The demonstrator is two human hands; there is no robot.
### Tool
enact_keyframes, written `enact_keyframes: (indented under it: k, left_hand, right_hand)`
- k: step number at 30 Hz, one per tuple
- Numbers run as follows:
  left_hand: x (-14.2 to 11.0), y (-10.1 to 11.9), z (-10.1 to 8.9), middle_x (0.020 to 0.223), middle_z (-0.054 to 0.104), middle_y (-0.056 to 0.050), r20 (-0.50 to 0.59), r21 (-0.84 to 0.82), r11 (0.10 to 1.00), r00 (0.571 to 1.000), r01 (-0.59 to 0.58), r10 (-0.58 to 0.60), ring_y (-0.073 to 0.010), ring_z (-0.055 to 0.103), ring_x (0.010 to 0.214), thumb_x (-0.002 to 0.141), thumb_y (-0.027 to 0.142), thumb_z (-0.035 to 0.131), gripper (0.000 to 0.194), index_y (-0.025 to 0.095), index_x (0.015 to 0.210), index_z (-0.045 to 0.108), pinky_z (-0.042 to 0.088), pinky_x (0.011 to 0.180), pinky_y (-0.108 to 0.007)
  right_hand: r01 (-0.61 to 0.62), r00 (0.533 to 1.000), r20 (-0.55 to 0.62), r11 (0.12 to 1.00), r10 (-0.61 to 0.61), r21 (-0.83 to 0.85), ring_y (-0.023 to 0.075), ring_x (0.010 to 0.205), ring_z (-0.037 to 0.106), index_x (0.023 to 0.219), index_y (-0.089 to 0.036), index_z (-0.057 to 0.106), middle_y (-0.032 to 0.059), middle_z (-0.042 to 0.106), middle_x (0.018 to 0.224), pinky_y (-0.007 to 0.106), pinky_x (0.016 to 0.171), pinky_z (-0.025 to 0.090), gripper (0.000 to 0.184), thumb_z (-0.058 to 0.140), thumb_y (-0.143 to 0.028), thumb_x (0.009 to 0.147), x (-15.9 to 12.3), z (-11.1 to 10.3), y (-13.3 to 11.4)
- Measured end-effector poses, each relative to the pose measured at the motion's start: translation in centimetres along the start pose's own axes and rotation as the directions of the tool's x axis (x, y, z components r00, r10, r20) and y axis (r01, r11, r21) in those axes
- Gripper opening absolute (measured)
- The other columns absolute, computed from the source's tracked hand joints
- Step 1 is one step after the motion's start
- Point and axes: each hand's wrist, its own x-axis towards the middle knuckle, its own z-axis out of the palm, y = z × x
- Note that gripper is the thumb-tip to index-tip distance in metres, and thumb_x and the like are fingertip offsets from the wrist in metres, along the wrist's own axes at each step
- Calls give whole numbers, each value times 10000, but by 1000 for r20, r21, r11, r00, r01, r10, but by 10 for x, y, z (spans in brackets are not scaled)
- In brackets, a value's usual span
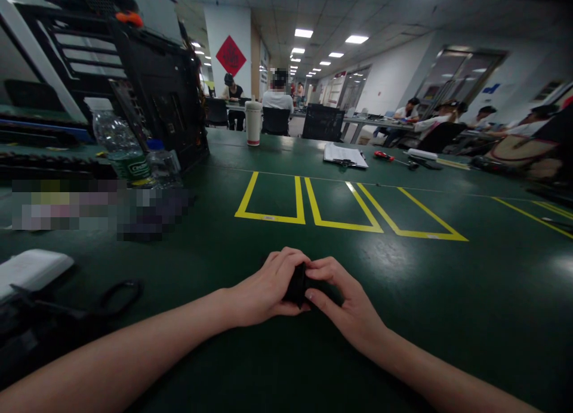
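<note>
In the head view a small black object (296,286) sits between my two hands, low over the dark green table (340,365). Its kind cannot be made out, since fingers cover most of it. My left hand (273,284) is closed around it from the left, fingers over the top and thumb below. From the right, my right hand (340,293) pinches at its edge with bent fingers and thumb. Beyond the hands, yellow tape outlines (271,218) mark the tabletop.
Plastic bottles (119,141) and a black computer frame (165,96) stand at the left. A white device (33,270) and a black cable loop (120,293) lie near my left arm. Farther back are a tumbler (253,123), clipboard (344,156) and red-handled screwdriver (384,156). People sit beyond.
</note>
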Motion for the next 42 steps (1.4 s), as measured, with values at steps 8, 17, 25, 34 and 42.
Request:
enact_keyframes:
  k: [8, 17, 25, 34, 42]
  left_hand:
    - [-1, 4, -4, 1180, 366, -84, 43, -12, 999, 998, 47, -47, -224, 397, 1059, 727, 243, 618, 579, 229, 1189, 270, 379, 885, -399]
    - [0, 6, -6, 1176, 368, -89, 35, -32, 998, 998, 45, -44, -237, 390, 1078, 711, 186, 622, 587, 232, 1179, 269, 356, 903, -426]
    - [0, 7, -5, 1175, 368, -87, 34, -20, 998, 998, 61, -60, -236, 398, 1068, 717, 219, 626, 587, 232, 1180, 265, 370, 895, -424]
    - [-1, 7, -7, 1183, 362, -84, 45, -32, 997, 996, 77, -76, -225, 406, 1048, 721, 208, 618, 583, 231, 1186, 268, 382, 881, -404]
    - [-1, 6, -4, 1161, 374, -79, 14, -8, 999, 999, 52, -52, -216, 404, 1042, 726, 242, 622, 573, 225, 1180, 274, 375, 891, -389]
  right_hand:
    - [-172, 984, 62, 976, 165, 136, 155, 943, 534, 1040, -227, 421, 25, 534, 989, 334, 843, 447, 285, 535, -203, 780, 1, 3, -1]
    - [-41, 997, 68, 997, 36, 61, 159, 923, 527, 1010, -233, 452, 28, 504, 1013, 327, 821, 457, 273, 540, -166, 761, -1, 0, -1]
    - [-130, 990, 67, 983, 122, 130, 146, 908, 539, 1013, -231, 424, 17, 521, 962, 322, 809, 459, 239, 501, -167, 797, 1, 3, -3]
    - [-57, 994, 102, 996, 50, 64, 156, 878, 528, 992, -222, 449, 30, 489, 960, 335, 795, 463, 221, 502, -162, 785, -1, 0, -3]
    - [-104, 994, 56, 978, 95, 179, 148, 913, 526, 969, -231, 444, 21, 487, 967, 328, 817, 465, 176, 484, -172, 808, 0, 4, 2]
